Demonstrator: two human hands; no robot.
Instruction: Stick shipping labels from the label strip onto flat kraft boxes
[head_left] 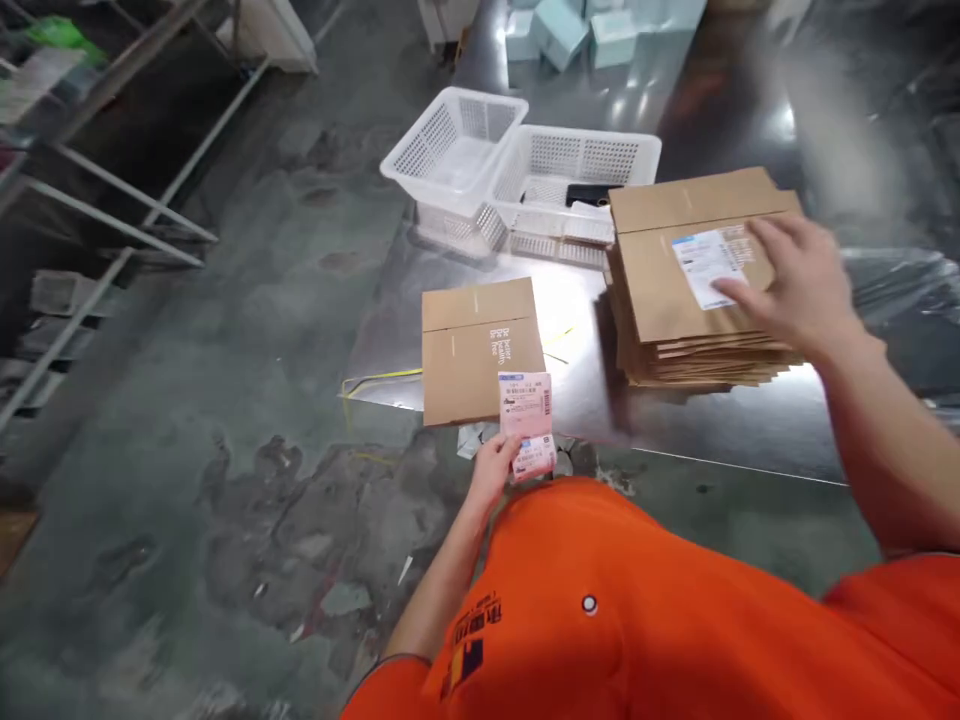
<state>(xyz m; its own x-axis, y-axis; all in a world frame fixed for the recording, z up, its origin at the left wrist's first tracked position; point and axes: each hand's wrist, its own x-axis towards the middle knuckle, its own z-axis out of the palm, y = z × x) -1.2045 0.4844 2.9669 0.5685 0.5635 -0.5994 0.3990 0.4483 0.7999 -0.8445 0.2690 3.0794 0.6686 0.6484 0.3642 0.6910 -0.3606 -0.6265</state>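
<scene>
My left hand (496,468) pinches the lower edge of a pink-and-white shipping label (528,420), held just over the near edge of a flattened cardboard box (480,345) on the shiny metal table (720,425). My right hand (799,285) rests with fingers spread flat on top of a stack of flattened cardboard boxes (697,290); the fingertips touch the white label (709,262) stuck on the top box. My orange shirt fills the bottom of the view.
Two white plastic baskets (457,150) (577,185) stand at the table's far side, one holding a dark object. Pale blue boxes (570,30) lie further back. Metal shelving (112,190) stands at the left over a stained concrete floor. A yellow strap (375,380) lies at the table's edge.
</scene>
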